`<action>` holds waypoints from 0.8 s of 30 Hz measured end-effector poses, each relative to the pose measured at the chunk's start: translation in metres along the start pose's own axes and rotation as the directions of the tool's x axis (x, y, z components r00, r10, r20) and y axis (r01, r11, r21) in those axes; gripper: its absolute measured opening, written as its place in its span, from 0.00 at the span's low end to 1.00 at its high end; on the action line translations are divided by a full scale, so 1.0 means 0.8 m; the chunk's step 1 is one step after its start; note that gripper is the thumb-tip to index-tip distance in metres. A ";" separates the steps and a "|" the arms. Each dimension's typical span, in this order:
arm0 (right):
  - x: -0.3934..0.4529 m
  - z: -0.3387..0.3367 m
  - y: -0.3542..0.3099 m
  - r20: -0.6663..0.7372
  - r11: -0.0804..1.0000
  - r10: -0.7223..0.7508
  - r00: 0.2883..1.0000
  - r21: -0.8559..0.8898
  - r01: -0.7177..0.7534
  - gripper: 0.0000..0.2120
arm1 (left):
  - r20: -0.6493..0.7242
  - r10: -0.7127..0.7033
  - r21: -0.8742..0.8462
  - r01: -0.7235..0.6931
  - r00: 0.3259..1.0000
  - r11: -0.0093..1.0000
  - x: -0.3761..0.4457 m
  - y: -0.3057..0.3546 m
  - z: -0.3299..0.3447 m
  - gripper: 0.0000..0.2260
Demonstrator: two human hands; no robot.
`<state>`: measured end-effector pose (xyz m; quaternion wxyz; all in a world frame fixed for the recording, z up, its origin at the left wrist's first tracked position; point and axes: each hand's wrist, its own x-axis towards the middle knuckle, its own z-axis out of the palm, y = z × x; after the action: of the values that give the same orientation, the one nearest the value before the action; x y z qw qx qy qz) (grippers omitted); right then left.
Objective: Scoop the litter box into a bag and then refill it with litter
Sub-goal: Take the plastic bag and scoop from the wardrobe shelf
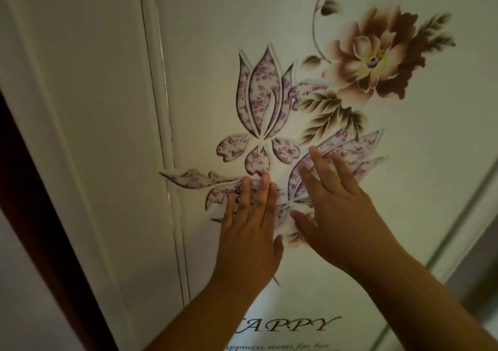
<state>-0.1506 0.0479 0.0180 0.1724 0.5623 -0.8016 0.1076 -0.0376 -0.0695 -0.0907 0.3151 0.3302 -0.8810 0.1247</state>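
Pressing both hands flat on a white door (404, 162), the person seems to be pushing or sliding it to get to another spot. The left hand (249, 224) sits in the lower middle of the frame, its fingers (265, 189) straight and close together, holding nothing. The right hand (331, 216) is just beside it, a bit higher, fingers spread wide and also holding nothing. Both lie on the purple flower stickers (260, 100) in the middle of the door. A big brown flower picture (377, 57) is at the upper right, and the word "HAPPY" (293, 325) is at the bottom. A white door frame (89, 135) runs down the left side. The litter box, bag and litter are not in sight, so I think the scooping has not begun and they wait somewhere past this door.
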 end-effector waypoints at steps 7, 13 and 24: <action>0.017 0.010 -0.076 -0.055 0.986 -0.137 0.989 0.083 0.141 0.37 | -0.114 -0.045 -0.487 -0.016 0.992 0.873 0.000 -0.095 -0.071 0.24; 0.037 0.051 -0.163 -0.198 0.931 -0.329 0.923 0.095 0.352 0.33 | -0.240 -0.356 -0.520 0.189 0.903 0.833 -0.031 -0.235 -0.094 0.21; 0.084 0.047 -0.316 -0.248 0.804 -0.558 0.792 0.072 0.590 0.35 | 0.018 -0.685 -0.634 0.538 0.728 0.555 -0.063 -0.357 -0.134 0.45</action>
<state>0.0603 -0.1109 0.0045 0.2409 0.7753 -0.5591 0.1681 0.2311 -0.2126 -0.0370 0.5258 0.4826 -0.6574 -0.2417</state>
